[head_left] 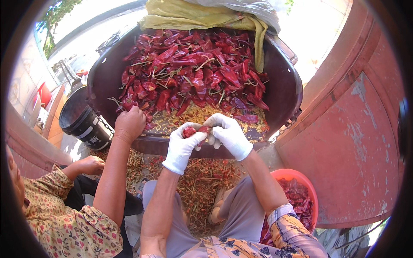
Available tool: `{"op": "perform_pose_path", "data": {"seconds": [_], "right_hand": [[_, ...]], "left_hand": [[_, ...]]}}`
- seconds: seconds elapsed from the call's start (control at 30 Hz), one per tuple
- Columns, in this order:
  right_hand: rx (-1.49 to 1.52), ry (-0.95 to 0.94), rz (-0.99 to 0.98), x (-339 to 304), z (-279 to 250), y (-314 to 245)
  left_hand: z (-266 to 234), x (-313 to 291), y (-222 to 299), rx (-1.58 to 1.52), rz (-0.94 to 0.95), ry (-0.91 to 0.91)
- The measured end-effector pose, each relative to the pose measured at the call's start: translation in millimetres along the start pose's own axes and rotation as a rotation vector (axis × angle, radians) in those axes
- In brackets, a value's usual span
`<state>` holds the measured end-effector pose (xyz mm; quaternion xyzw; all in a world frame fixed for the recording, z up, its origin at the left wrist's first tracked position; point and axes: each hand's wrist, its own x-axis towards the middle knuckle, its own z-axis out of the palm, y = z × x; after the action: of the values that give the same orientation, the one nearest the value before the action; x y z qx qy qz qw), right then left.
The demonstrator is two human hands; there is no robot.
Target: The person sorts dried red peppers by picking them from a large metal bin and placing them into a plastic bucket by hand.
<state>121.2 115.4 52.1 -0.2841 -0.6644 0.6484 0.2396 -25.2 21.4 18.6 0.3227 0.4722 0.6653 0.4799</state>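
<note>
In white gloves, both my hands meet over the near edge of a dark red metal cart bed (284, 81). My left hand (180, 150) is closed around a wrinkled red dried chili pepper (189, 131). With its fingertips, my right hand (230, 135) pinches the far end of the pepper, where the stem seems to be; the fingers partly hide it. Beyond the gloves a large heap of red chili peppers (193, 64) with pale stems fills the cart. Loose yellow seeds (198, 114) cover the bed in front of the heap.
A co-worker's bare hand (131, 122) reaches into the heap at left. A black bucket (81, 118) stands beside the cart. Right of my legs sits a red basin (315, 193) of peppers. Stems (202, 185) litter the floor. Yellow cloth (198, 17) drapes the far side; a red metal panel (335, 150) stands right.
</note>
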Motion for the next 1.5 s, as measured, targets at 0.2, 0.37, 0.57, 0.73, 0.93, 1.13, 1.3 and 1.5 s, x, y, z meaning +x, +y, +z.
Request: {"op": "perform_pose_path", "data": {"seconds": [0.2, 0.37, 0.57, 0.73, 0.93, 1.13, 1.3, 1.5], "right_hand": [[-0.007, 0.0, 0.038, -3.4, 3.1, -11.7], [-0.032, -0.017, -0.014, -0.1, -1.8, 0.0], [0.023, 0.145, -0.04, 0.4, 3.3, -2.6], [-0.178, 0.132, -0.075, 0.9, 7.0, 5.1], [-0.021, 0.208, -0.076, 0.0, -4.7, 1.6], [-0.168, 0.108, -0.044, -0.1, 6.1, 0.5], [-0.099, 0.384, -0.146, 5.2, -3.4, 5.6], [-0.338, 0.202, -0.379, 3.2, -1.8, 12.0]], "left_hand": [[-3.1, 0.0, 2.1, 0.004, 0.008, 0.015], [0.4, -1.1, 4.8, -0.019, 0.007, 0.014], [-1.0, 0.8, 1.5, -0.012, 0.027, 0.043], [1.3, 0.3, 0.6, 0.053, 0.01, 0.059], [4.0, 0.4, 1.0, 0.045, 0.033, 0.089], [4.6, 0.9, 0.0, 0.053, 0.041, 0.092], [5.1, 0.4, 1.7, 0.035, 0.05, 0.159], [2.5, 3.0, -0.9, -0.002, 0.063, 0.209]]}}
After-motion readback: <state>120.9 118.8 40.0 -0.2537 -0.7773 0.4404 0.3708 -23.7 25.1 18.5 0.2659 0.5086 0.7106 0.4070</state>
